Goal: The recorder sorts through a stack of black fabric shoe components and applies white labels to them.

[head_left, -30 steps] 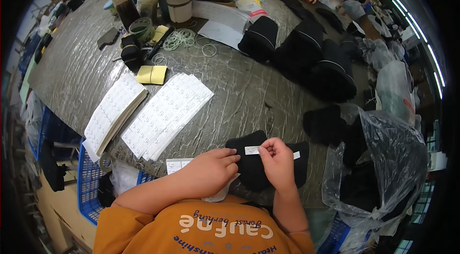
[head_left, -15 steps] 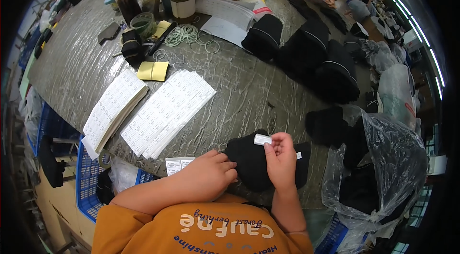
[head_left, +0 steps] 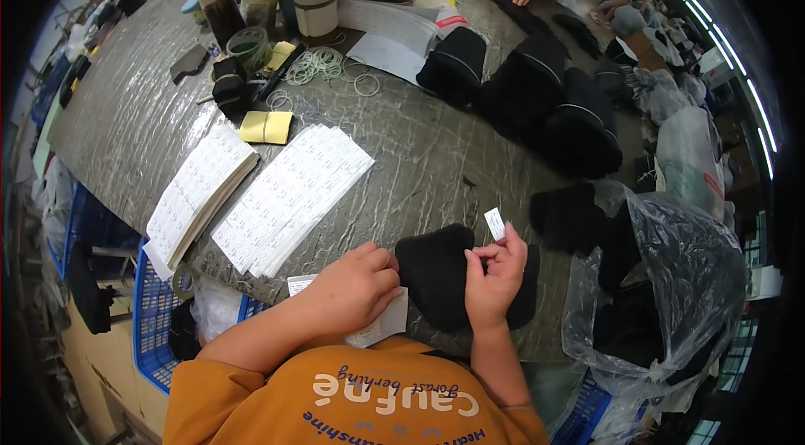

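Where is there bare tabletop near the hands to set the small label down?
Bare table lies between the label sheets and the black bundles, just beyond the black cloth under both hands. The left stretch beside the yellow pad is free too. The far edge is crowded with jars, tape and rubber bands.

White label (head_left: 495,223), sticker sheets (head_left: 289,193)

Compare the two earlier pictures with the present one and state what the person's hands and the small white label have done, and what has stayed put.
The right hand has lifted the small white label off the black knitted piece and turned it upright, pinched at the fingertips. The left hand has let go of it and now rests on the white sheet at the table edge. The label sheets and black bundles stayed put.
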Action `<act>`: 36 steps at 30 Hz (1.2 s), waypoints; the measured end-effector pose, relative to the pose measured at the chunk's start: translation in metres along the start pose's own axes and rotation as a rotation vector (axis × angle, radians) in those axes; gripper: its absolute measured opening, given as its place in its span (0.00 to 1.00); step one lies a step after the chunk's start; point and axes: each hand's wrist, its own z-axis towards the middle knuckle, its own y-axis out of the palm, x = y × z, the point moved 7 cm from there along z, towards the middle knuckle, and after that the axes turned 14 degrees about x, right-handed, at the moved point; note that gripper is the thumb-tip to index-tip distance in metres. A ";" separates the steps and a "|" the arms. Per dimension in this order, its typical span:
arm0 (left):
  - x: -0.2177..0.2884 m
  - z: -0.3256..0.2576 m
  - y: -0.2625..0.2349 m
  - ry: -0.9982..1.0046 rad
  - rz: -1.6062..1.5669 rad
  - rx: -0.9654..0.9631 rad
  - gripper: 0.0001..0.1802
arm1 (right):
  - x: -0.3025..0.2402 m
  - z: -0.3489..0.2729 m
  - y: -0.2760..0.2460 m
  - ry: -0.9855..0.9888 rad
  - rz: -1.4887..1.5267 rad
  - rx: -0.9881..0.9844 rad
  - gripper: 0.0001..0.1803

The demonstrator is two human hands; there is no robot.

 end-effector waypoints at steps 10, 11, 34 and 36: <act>0.004 -0.006 0.011 0.135 0.010 -0.093 0.10 | -0.018 -0.024 -0.143 -0.052 -0.160 0.177 0.40; 0.005 -0.005 0.012 0.150 0.010 -0.110 0.10 | -0.016 -0.036 -0.176 -0.109 -0.245 0.164 0.39; 0.023 -0.005 0.012 0.254 0.065 -0.140 0.09 | -0.002 -0.011 -0.039 0.644 0.232 -0.180 0.15; 0.023 -0.004 0.013 0.259 0.056 -0.128 0.10 | 0.004 -0.006 -0.018 0.700 0.261 -0.232 0.11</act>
